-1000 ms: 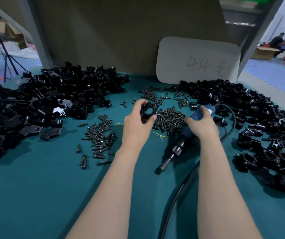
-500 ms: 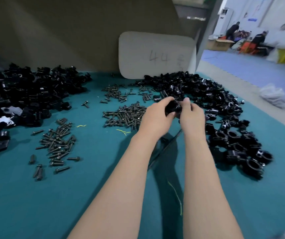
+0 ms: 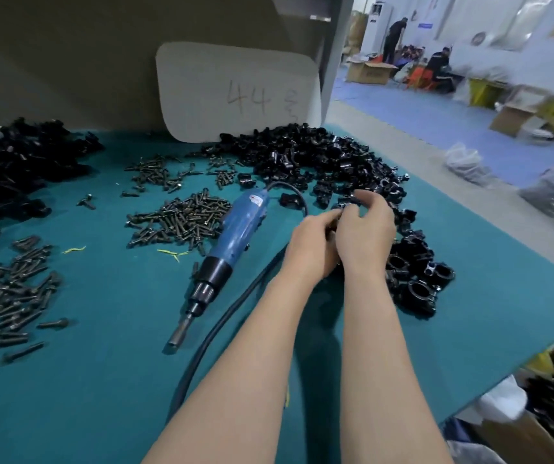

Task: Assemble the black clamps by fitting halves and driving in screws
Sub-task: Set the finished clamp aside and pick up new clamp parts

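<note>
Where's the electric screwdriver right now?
Head view: the blue screwdriver lies on the teal table, between the middle screw pile on its left and the left hand on its right.

Teal-covered workbench (image 3: 101,380) backed by a brown panel (image 3: 68,61), against which a white board (image 3: 235,95) marked "44" is propped. Far right: grey post (image 3: 334,61), blue floor (image 3: 419,112), cardboard box (image 3: 367,72).

Card (image 3: 235,92): handwritten "44", then one scrawled mark, unreadable. Driver (image 3: 240,229) below card: small red-white sticker near cable end, print too small to read. Sign (image 3: 424,25) far right of card: blurred.
</note>
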